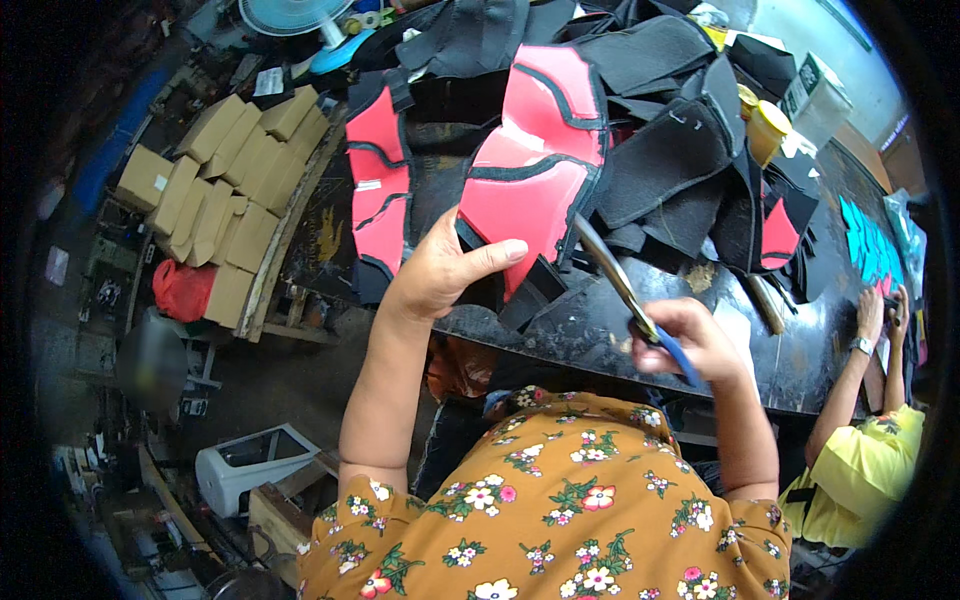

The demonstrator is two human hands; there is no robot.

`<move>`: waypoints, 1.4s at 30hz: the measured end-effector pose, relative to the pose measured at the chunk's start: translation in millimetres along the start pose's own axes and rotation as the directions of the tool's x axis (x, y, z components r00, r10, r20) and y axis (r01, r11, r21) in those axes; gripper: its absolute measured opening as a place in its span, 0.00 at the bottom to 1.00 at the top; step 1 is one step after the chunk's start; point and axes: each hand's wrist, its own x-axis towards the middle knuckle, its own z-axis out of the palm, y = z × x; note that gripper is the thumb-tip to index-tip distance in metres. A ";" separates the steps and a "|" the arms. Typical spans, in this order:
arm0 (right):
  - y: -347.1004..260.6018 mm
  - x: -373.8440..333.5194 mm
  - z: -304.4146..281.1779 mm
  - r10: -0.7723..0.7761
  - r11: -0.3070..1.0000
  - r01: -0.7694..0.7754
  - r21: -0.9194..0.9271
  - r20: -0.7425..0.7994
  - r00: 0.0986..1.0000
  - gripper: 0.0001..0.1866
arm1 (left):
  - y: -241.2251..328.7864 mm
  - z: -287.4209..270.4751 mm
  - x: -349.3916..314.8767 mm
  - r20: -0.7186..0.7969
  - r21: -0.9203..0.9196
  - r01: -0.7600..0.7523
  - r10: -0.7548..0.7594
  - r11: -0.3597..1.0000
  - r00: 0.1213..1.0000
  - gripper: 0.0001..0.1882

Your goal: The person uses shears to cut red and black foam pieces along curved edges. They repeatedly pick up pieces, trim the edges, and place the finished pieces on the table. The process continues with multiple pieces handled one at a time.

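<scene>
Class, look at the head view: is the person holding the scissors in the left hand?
No, the scissors are in the right hand, while the left hand holds a pink-and-black piece.

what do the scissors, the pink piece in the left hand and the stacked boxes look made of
Scissors: shiny metal blades, by their grey glint; the blue handle is perhaps plastic.
Pink piece: perhaps fabric over foam, smooth with a soft sheen, black bands along its edges.
Stacked boxes: likely cardboard, matte, plain brown with flat folded faces.

Room along near table edge (pixel 565 345); scissors (pixel 622 282) slant beside pink piece (pixel 530 190); black pile (pixel 660 165) blocks way beyond.
</scene>
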 end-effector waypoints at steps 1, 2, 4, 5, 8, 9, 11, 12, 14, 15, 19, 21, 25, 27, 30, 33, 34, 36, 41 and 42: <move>-2.3 -3.7 -9.4 -0.062 0.995 0.066 -0.075 0.061 0.996 0.18 | 5.3 -5.7 -0.4 0.024 -0.037 0.021 -0.020 0.999 1.000 0.25; -6.5 -9.6 -18.1 0.056 0.984 -0.040 -0.173 0.089 0.994 0.23 | 9.7 -9.5 -0.8 0.025 0.006 0.027 -0.027 1.000 0.999 0.25; -13.8 -14.8 -28.7 0.102 0.933 -0.054 -0.356 0.116 0.988 0.24 | 15.8 -13.5 -1.1 0.046 0.068 0.011 -0.014 0.998 0.999 0.25; -17.8 -16.3 -31.4 0.128 0.914 -0.073 -0.398 0.115 0.985 0.26 | 17.6 -14.2 -1.5 0.068 0.061 0.015 -0.019 0.998 0.998 0.26; -27.1 -11.8 -32.7 0.170 0.878 -0.102 -0.467 0.106 0.980 0.26 | 21.2 -14.7 -1.1 0.099 0.107 0.047 -0.057 0.993 0.993 0.25; -29.6 -9.6 -32.4 0.149 0.863 -0.073 -0.501 0.113 0.982 0.26 | 21.9 -14.9 -0.7 0.116 0.119 0.052 -0.066 0.992 0.991 0.24; -32.5 -5.4 -30.0 0.165 0.855 -0.097 -0.509 0.089 0.982 0.28 | 23.5 -15.3 -0.4 0.133 0.152 0.068 -0.089 0.986 0.987 0.24; -33.3 -3.9 -29.3 0.171 0.845 -0.103 -0.525 0.082 0.982 0.29 | 24.0 -15.3 -0.6 0.146 0.147 0.060 -0.081 0.987 0.986 0.23; -34.3 -1.0 -28.6 0.147 0.834 -0.075 -0.547 0.089 0.985 0.29 | 24.7 -15.0 -1.0 0.143 0.147 0.055 -0.076 0.988 0.987 0.23; -34.5 -0.2 -28.2 0.137 0.826 -0.061 -0.561 0.094 0.986 0.29 | 25.1 -14.7 -1.3 0.146 0.140 0.062 -0.082 0.988 0.986 0.23; -34.5 -0.7 -25.9 0.120 0.848 -0.061 -0.527 0.078 0.990 0.24 | 26.3 -13.3 -1.8 0.150 0.130 0.069 -0.089 0.989 0.985 0.23; -34.3 -1.1 -24.9 0.118 0.853 -0.064 -0.518 0.071 0.991 0.23 | 26.9 -13.2 -1.8 0.148 0.130 0.065 -0.084 0.989 0.985 0.23; -34.0 -1.1 -24.1 0.109 0.830 -0.057 -0.555 0.061 0.992 0.22 | 27.3 -13.4 -2.5 0.146 0.128 0.063 -0.081 0.990 0.986 0.23; -33.8 -0.8 -23.2 0.098 0.835 -0.054 -0.548 0.052 0.994 0.22 | 27.2 -13.3 -2.5 0.147 0.127 0.061 -0.080 0.990 0.986 0.23; -32.3 -1.0 -19.4 0.048 0.850 -0.025 -0.526 0.031 0.998 0.21 | 26.6 -12.8 -1.8 0.148 0.116 0.059 -0.076 0.992 0.986 0.23; -28.4 -4.6 -14.7 0.037 0.877 -0.036 -0.479 -0.007 0.999 0.23 | 23.3 -10.9 -1.0 0.134 0.079 0.030 -0.041 0.996 0.990 0.23; -26.8 -7.2 -13.9 0.029 0.873 -0.031 -0.486 -0.013 1.000 0.25 | 20.8 -9.5 -0.5 0.122 0.056 0.009 -0.016 0.998 0.992 0.24; -21.0 -11.4 -13.4 0.117 0.935 -0.125 -0.333 -0.042 0.992 0.24 | 13.9 -5.6 1.0 0.081 0.008 -0.047 0.046 0.999 0.996 0.24; 1.7 -11.6 -7.1 -0.008 0.998 0.008 -0.056 -0.010 1.000 0.16 | -9.3 12.2 9.8 -0.040 -0.126 -0.112 0.108 0.986 0.993 0.24; 6.3 -9.8 -2.7 -0.055 0.998 0.054 -0.043 -0.022 0.998 0.15 | -14.1 18.0 11.9 -0.057 -0.147 -0.147 0.140 0.978 0.989 0.23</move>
